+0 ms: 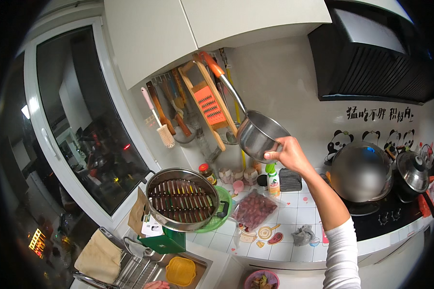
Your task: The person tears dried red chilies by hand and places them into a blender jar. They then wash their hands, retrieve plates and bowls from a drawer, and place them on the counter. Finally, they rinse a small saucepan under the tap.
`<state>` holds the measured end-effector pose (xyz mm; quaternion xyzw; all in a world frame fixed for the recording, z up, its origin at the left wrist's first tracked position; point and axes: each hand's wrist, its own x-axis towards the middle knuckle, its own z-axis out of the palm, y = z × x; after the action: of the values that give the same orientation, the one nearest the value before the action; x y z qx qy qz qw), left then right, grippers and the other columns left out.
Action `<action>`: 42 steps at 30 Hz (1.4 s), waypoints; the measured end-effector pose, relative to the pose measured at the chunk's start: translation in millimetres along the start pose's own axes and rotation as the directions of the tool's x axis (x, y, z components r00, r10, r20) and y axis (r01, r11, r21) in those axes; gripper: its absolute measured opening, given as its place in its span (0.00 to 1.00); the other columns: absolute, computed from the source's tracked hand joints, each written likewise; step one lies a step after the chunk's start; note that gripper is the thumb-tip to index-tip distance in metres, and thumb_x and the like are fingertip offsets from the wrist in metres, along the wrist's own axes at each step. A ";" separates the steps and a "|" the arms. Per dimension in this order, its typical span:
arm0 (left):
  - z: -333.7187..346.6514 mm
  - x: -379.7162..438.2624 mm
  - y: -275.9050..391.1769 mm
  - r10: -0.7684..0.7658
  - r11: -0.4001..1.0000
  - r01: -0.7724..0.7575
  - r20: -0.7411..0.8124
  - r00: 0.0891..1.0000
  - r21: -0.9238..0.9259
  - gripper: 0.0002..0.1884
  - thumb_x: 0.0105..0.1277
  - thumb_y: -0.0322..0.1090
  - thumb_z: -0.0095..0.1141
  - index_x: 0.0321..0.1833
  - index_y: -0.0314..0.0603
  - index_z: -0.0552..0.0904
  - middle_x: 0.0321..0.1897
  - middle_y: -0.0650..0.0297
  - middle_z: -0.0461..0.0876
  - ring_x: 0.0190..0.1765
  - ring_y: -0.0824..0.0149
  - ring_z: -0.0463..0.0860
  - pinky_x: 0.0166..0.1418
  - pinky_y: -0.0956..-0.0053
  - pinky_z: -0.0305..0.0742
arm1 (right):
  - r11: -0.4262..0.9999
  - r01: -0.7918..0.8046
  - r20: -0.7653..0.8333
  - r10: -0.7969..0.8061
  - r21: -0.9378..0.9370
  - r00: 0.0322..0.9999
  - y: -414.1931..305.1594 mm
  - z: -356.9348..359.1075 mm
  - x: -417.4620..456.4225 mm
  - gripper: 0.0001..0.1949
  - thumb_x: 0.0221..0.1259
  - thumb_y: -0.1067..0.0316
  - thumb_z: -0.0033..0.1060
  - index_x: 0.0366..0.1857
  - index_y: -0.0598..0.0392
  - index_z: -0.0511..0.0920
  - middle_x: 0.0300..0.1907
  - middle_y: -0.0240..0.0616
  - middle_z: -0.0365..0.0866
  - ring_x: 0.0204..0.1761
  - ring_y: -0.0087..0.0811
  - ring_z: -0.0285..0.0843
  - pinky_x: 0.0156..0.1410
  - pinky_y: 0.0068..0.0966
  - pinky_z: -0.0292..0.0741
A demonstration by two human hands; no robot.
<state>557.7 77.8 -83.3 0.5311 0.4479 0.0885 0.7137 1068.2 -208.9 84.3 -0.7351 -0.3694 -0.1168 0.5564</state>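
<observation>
My right hand (288, 154) grips the rim of a steel ladle-like dipper (262, 133) with an orange-tipped handle, which points up beside a wooden-framed grater (208, 104). Part of my left hand (157, 285) shows at the bottom edge, over the sink; its fingers are mostly cut off. Below the dipper, a clear bag of dark red fruit (255, 209) lies on the tiled counter, near a spray bottle (273, 182). A large steel pot (182, 227) with a dark slatted content stands on the left, over a green basket (224, 202).
A sink (202, 263) holds a yellow plastic basket (181, 271); a beige cloth (99, 256) hangs beside it. Brushes and wooden utensils hang under the wall cabinet (260, 18). On the right are a black stove (369, 225), a covered pot (412, 171) and a range hood (369, 68).
</observation>
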 end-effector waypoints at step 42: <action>-300.6 55.3 -123.2 0.717 0.690 -0.112 -0.696 -0.037 0.716 0.04 0.51 0.26 0.52 0.30 0.35 0.77 0.39 0.55 0.76 0.48 0.51 0.74 0.54 0.61 0.70 | 0.245 -0.968 0.998 -0.017 -0.060 -0.066 -186.9 586.3 -399.7 0.09 0.65 0.65 0.44 0.41 0.54 0.74 0.33 0.36 0.79 0.34 0.30 0.77 0.45 0.26 0.76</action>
<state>326.5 263.4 -227.0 0.5987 0.6063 0.5229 0.0243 522.4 176.3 -219.2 -0.3891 -0.2437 0.7673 0.4478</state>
